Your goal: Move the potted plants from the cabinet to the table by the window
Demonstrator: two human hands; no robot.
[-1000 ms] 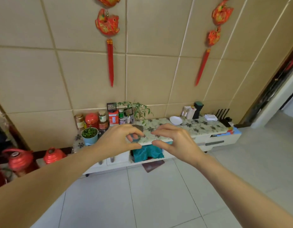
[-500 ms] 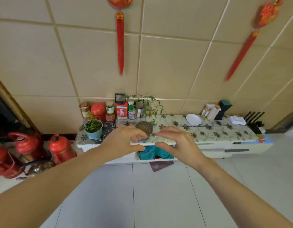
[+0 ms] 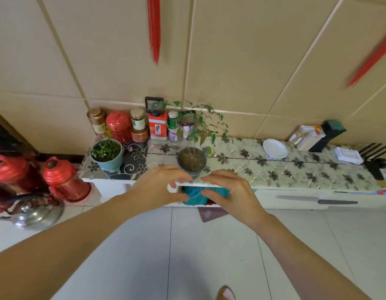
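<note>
Standing on the floral-topped cabinet [image 3: 274,169], two soil-filled potted plants [image 3: 192,159] are approached by the left hand [image 3: 159,187] and right hand [image 3: 229,189], fingers spread, nothing grasped.

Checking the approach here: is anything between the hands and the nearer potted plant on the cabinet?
Nothing visible. The left hand and right hand are open, just short of the dark pot at the cabinet's front edge. The blue pot stands off left.

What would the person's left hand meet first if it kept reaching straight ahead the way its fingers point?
Probably the dark round pot of the leafy sapling at the cabinet's front edge. The left hand is open just short of it; depth is uncertain.
</note>
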